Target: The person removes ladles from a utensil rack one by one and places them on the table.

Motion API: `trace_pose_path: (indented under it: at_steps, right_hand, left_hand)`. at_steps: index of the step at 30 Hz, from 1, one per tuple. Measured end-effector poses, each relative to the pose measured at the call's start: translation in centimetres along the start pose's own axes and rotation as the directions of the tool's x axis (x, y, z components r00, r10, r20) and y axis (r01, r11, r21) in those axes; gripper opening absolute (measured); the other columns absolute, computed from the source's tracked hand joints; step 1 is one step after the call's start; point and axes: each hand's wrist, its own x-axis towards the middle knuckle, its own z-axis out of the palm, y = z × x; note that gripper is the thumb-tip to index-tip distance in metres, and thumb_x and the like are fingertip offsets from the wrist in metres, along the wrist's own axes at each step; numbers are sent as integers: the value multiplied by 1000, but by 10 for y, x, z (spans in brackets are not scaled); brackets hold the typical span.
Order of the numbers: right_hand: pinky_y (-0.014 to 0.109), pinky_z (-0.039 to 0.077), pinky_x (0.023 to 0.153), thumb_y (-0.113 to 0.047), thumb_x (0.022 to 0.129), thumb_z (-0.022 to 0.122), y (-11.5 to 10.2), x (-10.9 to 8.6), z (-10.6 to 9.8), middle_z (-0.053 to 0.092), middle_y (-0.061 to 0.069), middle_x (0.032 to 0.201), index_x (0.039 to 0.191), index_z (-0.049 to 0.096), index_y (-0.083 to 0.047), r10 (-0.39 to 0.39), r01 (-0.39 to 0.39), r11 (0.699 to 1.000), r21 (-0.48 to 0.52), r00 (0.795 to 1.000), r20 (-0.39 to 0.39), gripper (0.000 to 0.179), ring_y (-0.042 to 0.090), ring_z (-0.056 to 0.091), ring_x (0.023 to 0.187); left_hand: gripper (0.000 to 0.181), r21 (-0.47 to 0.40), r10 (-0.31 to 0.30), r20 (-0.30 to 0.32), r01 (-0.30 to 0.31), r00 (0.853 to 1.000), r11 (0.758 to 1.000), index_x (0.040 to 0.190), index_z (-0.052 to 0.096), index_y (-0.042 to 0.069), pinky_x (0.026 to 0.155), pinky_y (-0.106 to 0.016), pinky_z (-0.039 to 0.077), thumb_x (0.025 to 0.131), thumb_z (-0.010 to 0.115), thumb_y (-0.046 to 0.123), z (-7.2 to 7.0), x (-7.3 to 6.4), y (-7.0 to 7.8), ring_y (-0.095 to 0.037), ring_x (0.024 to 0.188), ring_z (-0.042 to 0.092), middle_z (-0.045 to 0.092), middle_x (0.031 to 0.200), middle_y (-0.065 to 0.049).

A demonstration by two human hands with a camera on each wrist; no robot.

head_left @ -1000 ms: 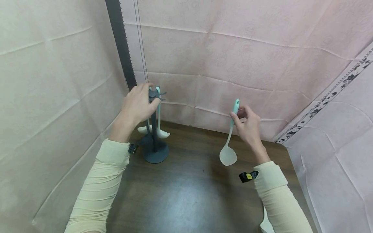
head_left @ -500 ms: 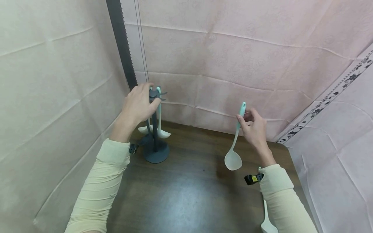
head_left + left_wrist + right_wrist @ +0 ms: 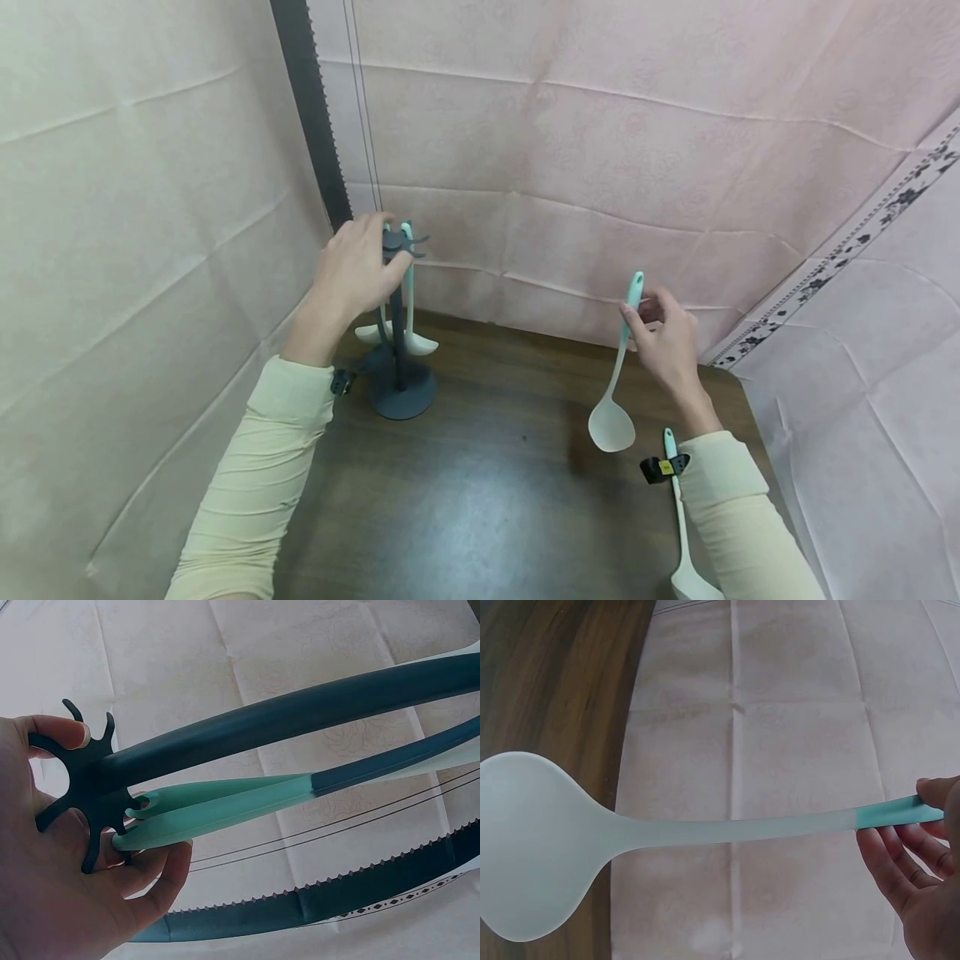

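Note:
My left hand (image 3: 351,268) grips the hooked top of a dark blue-grey utensil stand (image 3: 401,402), thumb and fingers curled around the hooks. Utensils hang from the stand, among them a pale ladle (image 3: 420,344) on a long stem. The left wrist view shows teal handles (image 3: 217,823) hanging beside the post, near my fingertips. Off to the right, my right hand (image 3: 667,342) pinches the teal handle end of another pale ladle (image 3: 612,427). Its bowl points down over the table, and in the right wrist view its stem (image 3: 742,831) shows whole.
On the brown wooden table (image 3: 465,500), a pale utensil with a teal handle (image 3: 681,525) lies at the right, partly behind my right sleeve. Light cloth walls (image 3: 570,208) stand close at the back and both sides.
My right hand has moved rightward and toward the near side with the ladle, uncovering more of the utensil lying on the table. The left hand stays on the stand.

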Motion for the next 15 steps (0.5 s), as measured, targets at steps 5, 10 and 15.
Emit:
trace_pose_path:
  at_steps: [5,10,15]
  right_hand:
    - [12,49,71,-26,101,73,7,-4,-1,74,11,89,115,69,-3,3,-3,1000,-25,1000,2,28,16,67,78]
    - [9,48,68,-26,100,75,13,-6,-1,74,11,87,113,70,-2,5,-5,1000,-22,1000,-2,27,11,66,75]
    - [8,47,65,-24,99,75,19,-10,-1,73,11,86,113,70,-2,14,-14,1000,-20,1000,3,26,10,65,73]
  left_hand:
    - [68,-1,-7,-1,7,1000,1000,153,46,-1,107,-60,45,97,46,37,1,0,0,-40,130,52,55,146,-23]
    - [67,-4,-10,-2,10,1000,1000,153,46,-1,106,-59,46,97,46,37,1,1,0,-40,127,52,56,145,-23]
    - [68,-4,-4,-6,3,1000,1000,153,47,-1,105,-59,46,97,46,37,1,1,0,-40,126,53,56,144,-23]
